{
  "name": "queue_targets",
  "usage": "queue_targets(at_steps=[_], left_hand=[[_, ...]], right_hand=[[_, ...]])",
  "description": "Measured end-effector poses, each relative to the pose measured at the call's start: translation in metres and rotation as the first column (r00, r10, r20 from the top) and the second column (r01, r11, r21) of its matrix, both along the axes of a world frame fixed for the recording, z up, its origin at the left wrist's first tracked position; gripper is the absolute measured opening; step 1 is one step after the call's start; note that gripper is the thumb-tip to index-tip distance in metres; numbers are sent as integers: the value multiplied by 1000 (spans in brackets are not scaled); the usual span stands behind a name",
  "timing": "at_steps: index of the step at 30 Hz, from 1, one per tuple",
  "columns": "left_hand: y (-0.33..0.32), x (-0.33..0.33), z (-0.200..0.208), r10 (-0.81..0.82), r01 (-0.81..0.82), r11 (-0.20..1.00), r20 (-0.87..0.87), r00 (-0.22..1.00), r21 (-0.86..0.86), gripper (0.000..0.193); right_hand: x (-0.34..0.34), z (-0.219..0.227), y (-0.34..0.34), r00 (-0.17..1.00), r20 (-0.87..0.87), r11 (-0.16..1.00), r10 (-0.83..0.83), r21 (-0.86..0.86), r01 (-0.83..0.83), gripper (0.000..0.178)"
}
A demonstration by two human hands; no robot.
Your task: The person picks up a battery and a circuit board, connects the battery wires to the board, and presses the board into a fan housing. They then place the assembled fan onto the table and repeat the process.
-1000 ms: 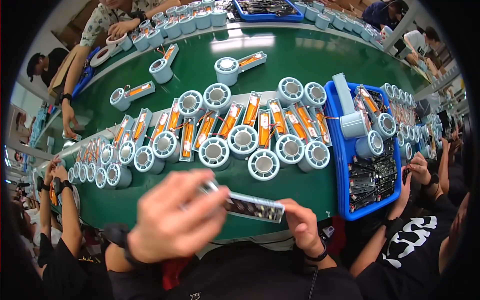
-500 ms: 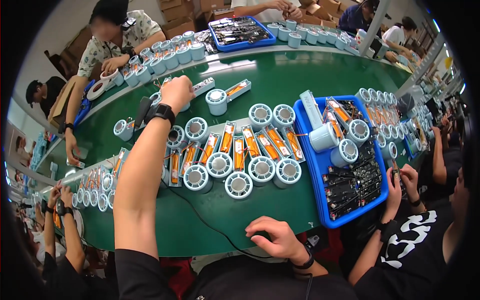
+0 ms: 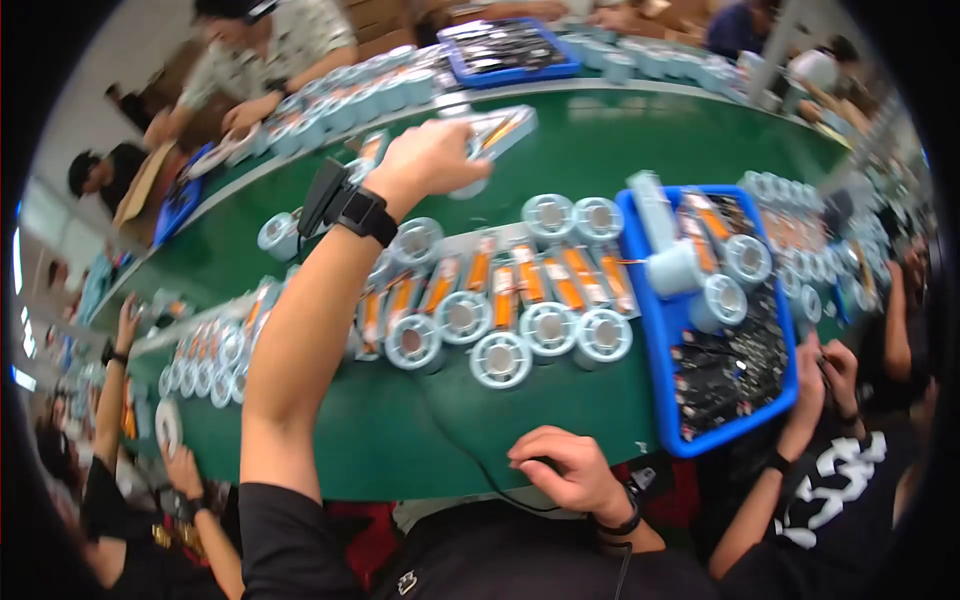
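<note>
Your right hand (image 3: 572,474), fingers loosely curled and apart, was at lower centre. Beyond the mid-frame light-blue round-headed housings (image 3: 501,360), your left hand (image 3: 430,158) touched another housing (image 3: 514,130), upper centre; I couldn't tell if it gripped.

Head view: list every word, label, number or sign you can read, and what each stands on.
None can be read clearly.
Co-worker's black shirt: large white print, folded and blurred.
Wearer's dark shirt: white mark, too small.
Orange packs: pale patches, too small and blurred.
Light-blue unit at the left hand: blurred, nothing readable.
</note>
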State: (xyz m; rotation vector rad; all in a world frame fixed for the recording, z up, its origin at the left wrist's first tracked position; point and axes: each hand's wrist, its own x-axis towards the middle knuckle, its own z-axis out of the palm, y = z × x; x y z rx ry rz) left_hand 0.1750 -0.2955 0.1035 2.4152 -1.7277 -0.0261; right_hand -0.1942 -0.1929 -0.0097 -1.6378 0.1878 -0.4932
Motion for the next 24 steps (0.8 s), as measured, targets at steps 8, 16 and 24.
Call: queue_targets(at_steps=[8,16,24], left_hand=[[234,-13,97,215,-322,822,-268,939,-469,52],[417,4,34,810,-746,513,-47,584,-426,49],[492,-52,-34,653,-690,578,-261,711,-435,38]], right_hand=[[5,-3,-6,1000,9,999,25,-38,-24,16],[1,-4,0,998,-24,996,53,79,-51,15],[-3,-3,-1,1000,-31,995,4,97,-1,16]])
